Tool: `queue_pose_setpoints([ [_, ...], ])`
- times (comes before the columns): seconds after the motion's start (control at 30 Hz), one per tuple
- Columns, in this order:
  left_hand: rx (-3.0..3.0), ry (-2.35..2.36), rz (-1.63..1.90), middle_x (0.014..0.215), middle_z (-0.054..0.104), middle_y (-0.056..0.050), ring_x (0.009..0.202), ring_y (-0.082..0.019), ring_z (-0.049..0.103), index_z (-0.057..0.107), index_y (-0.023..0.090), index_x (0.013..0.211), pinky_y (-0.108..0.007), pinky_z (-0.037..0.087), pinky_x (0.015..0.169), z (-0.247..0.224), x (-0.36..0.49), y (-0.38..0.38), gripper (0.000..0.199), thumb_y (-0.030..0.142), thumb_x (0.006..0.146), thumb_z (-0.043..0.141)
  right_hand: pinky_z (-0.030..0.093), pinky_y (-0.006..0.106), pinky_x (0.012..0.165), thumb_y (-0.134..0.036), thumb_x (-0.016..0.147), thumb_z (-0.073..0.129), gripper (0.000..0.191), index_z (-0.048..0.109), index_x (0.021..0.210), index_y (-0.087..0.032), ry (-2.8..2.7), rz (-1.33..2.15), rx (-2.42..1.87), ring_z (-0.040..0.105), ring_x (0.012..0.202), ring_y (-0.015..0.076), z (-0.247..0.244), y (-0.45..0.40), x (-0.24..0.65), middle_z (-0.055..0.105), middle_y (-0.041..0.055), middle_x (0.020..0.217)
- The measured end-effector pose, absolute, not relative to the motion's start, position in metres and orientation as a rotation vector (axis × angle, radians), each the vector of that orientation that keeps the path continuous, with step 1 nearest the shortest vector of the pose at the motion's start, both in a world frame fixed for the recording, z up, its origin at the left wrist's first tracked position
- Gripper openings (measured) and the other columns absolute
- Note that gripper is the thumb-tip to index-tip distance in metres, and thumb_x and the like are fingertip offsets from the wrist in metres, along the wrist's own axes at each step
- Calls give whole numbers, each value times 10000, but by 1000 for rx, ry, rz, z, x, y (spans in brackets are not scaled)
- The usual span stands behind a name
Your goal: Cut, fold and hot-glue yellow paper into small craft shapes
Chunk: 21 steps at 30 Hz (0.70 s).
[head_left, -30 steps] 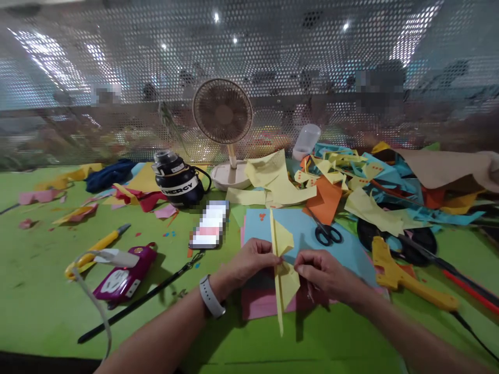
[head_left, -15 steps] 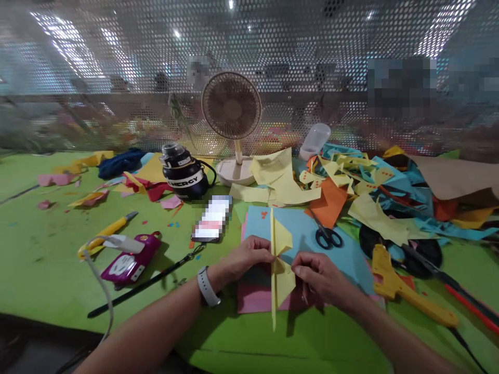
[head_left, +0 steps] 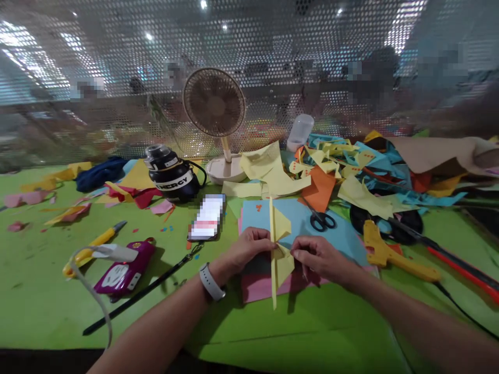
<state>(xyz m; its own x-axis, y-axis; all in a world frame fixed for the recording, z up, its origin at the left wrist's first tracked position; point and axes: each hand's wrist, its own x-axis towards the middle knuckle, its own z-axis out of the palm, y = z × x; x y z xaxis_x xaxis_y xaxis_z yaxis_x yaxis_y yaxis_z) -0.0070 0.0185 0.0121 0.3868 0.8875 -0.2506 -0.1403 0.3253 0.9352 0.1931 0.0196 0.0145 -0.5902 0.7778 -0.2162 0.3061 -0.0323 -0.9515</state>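
A cut and folded piece of yellow paper (head_left: 284, 259) stands nearly upright between my hands, a long narrow strip on its left and two wing-like flaps on its right. My left hand (head_left: 253, 249) pinches the strip at mid-height. The fingertips of my right hand (head_left: 317, 257) are closed on the inner edge of the lower flap. Beneath lie a blue sheet (head_left: 255, 221) and, under it, a pink sheet (head_left: 253, 293). Black-handled scissors (head_left: 323, 221) rest on the blue sheet, beyond my right hand.
Left of my hands are a phone (head_left: 207, 217), a purple device (head_left: 127, 270) and a yellow cutter (head_left: 93, 243). A black bottle (head_left: 171, 174) and a fan (head_left: 214, 104) stand behind. At right lie a yellow glue gun (head_left: 397, 257) and heaped paper scraps (head_left: 366, 156).
The view has shifted, so most things sit further left. Both hands keep their hold on the yellow paper, which has barely moved between them.
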Motion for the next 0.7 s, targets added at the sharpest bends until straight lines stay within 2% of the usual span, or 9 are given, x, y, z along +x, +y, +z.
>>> queue_pose_setpoints([
  [0.13, 1005, 925, 841, 478, 539, 27, 442, -67, 417, 577, 142, 503, -209, 321, 481, 9, -7, 19, 257, 308, 592, 752, 375, 183, 400, -293, 793, 516, 158, 540, 698, -170, -1885, 1523, -1124, 514, 425, 83, 15, 19, 193, 534, -43, 519],
  [0.23, 1027, 911, 848, 507, 568, 10, 460, -73, 444, 606, 129, 539, -210, 329, 494, 7, -6, 19, 246, 318, 588, 755, 372, 192, 415, -296, 784, 522, 158, 539, 691, -170, -1904, 1464, -1123, 514, 428, 86, 14, 20, 192, 522, -48, 523],
  [0.43, 992, 904, 860, 464, 523, 37, 431, -71, 423, 558, 151, 497, -215, 321, 476, 9, -5, 20, 257, 297, 554, 761, 373, 194, 426, -306, 785, 519, 164, 531, 693, -171, -1881, 1473, -1093, 510, 426, 82, 12, 21, 192, 528, -47, 532],
  [0.7, 1047, 921, 844, 460, 516, 32, 421, -65, 393, 560, 149, 491, -216, 294, 450, 8, -5, 19, 251, 292, 597, 738, 385, 198, 431, -331, 783, 520, 182, 536, 697, -170, -1901, 1507, -1078, 519, 432, 91, 10, 17, 192, 536, -46, 522],
])
